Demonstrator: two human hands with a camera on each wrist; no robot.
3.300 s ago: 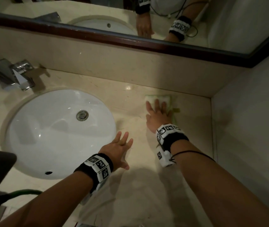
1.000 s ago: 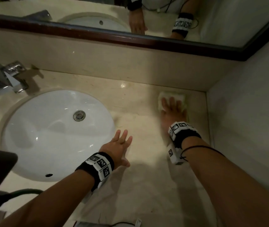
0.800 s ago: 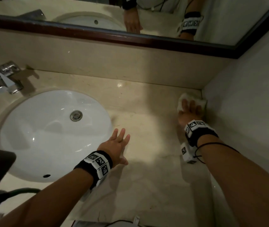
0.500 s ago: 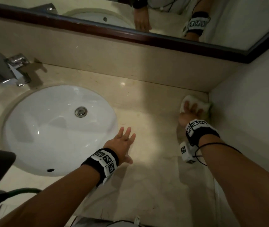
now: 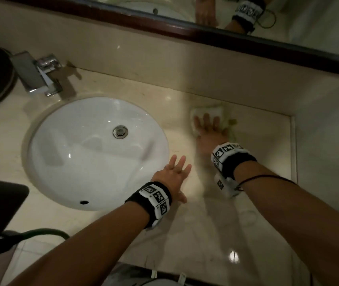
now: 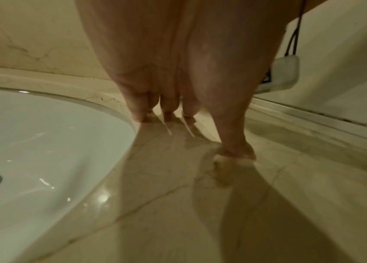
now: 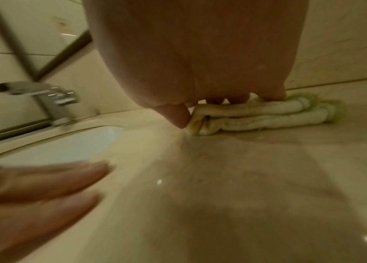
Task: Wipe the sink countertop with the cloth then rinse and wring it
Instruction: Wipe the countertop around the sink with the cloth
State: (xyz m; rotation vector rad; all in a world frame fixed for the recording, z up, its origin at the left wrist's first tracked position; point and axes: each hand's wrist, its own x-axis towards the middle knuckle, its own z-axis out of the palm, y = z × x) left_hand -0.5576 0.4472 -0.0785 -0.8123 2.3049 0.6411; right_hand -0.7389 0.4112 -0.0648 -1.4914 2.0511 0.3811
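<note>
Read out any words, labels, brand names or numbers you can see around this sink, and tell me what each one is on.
No readable text in any view.
Left wristband: black-and-white square marker patterns, no letters or numbers.
Right wristband: the same kind of marker patterns, no words.
Faucet: no legible brand; blurred in the right wrist view.
Cloth, sink basin and countertop: no visible print.

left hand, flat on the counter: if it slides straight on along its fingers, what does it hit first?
Probably the backsplash. The left hand points up and slightly right over bare countertop, between the basin and the cloth; it may graze the cloth's left edge.
</note>
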